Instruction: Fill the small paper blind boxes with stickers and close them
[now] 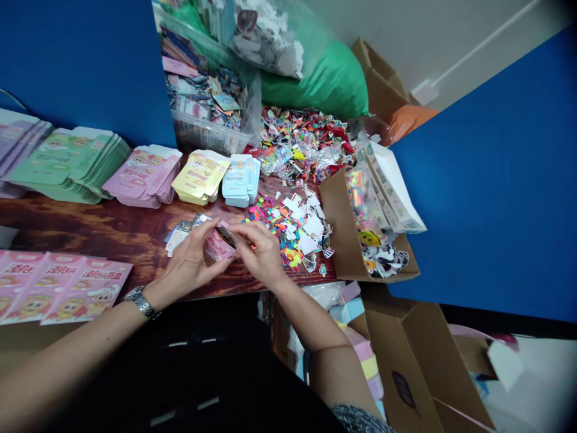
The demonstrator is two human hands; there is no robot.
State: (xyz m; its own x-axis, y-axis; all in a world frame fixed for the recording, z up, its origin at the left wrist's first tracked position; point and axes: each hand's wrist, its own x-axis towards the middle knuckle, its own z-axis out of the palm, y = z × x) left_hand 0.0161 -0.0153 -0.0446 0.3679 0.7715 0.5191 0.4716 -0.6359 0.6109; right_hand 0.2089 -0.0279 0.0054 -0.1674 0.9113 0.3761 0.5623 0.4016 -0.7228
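Note:
A small pink paper box [216, 248] is held tilted over the table's front edge, its upper end open. My left hand [192, 258] is closed around it, fingers on the far side and thumb along the near edge. My right hand [261, 252] pinches at the open end; a dark, flat piece shows there, and I cannot tell whether it is a card or the box's inside. Behind my left hand lies a small pile of cards [175, 236]. Right of the hands spreads a heap of small colourful pieces and white-backed stickers [309, 225].
Stacks of flat green boxes [58, 159], pink boxes [139, 174], yellow boxes [201, 174] and blue boxes [240, 178] line the back. Pink printed packets [90, 288] lie front left. A clear bin [216, 135] holds cards. A cardboard carton [338, 222] stands right.

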